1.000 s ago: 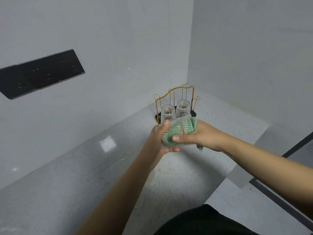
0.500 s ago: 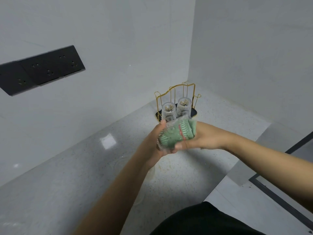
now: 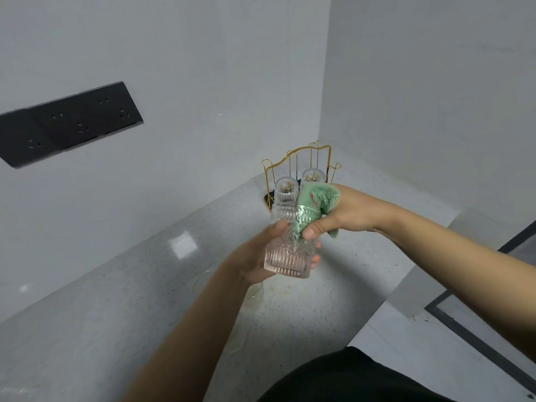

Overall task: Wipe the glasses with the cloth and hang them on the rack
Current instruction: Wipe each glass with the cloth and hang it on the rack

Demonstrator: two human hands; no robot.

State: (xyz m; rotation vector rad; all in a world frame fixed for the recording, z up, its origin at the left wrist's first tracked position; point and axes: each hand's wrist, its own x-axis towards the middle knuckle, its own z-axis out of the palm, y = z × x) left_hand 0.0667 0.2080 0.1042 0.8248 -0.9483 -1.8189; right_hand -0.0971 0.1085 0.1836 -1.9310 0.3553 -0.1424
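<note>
My left hand [image 3: 255,256] grips a ribbed clear glass [image 3: 290,256] by its lower part, held above the counter and tilted away from me. My right hand [image 3: 348,213] holds a green cloth [image 3: 316,198] that is partly pushed into the glass's far end, with my thumb pressed against the glass wall. Behind my hands, a gold wire rack [image 3: 298,161] on a dark base stands in the corner. Two ribbed glasses hang upside down on it, the left one [image 3: 284,198] in plain sight and the right one [image 3: 311,177] partly hidden by the cloth.
The speckled grey counter [image 3: 145,300] runs along the left wall to the corner. A black socket strip [image 3: 69,123] is mounted on that wall. The counter's front edge drops off at the right to a floor with a dark frame [image 3: 478,343].
The glass has swung from lying sideways between my hands to tilting with its base toward me. The cloth now bulges out of its far end, and both hands have shifted slightly.
</note>
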